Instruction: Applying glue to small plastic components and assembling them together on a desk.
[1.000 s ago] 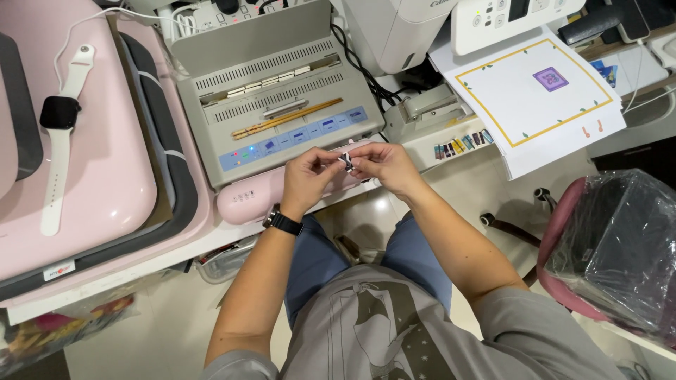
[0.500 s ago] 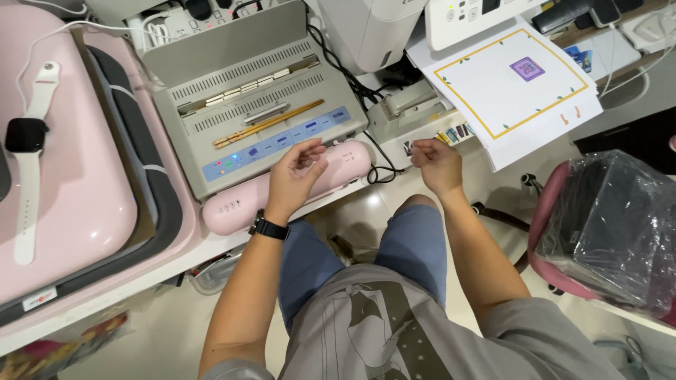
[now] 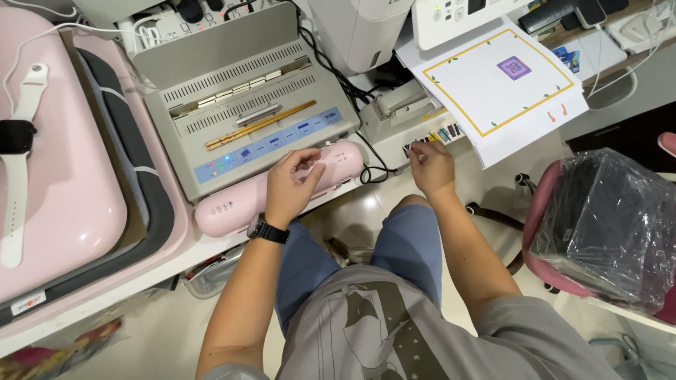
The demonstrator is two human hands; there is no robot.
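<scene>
My left hand (image 3: 292,184), with a black watch on the wrist, lies on the right part of a long pink rounded machine (image 3: 225,207) at the table's front edge. Its fingers are curled with the thumb against the forefinger; whether something small is inside is hidden. My right hand (image 3: 431,167) is further right, its fingertips pinched together at the front of a small grey device (image 3: 394,112), next to a row of coloured pieces (image 3: 445,134). Nothing shows between those fingertips.
A grey binding machine (image 3: 246,105) with a yellow bar stands behind the pink one. At left a large pink case (image 3: 63,176) carries a white smartwatch (image 3: 17,141). White sheets with a yellow border (image 3: 500,81) lie at right. A chair with a plastic-wrapped black seat (image 3: 605,225) stands beside my right leg.
My hands were together in front of me around a small object a second ago. They have parted: the left went onto the pink machine, the right moved out to the grey device.
</scene>
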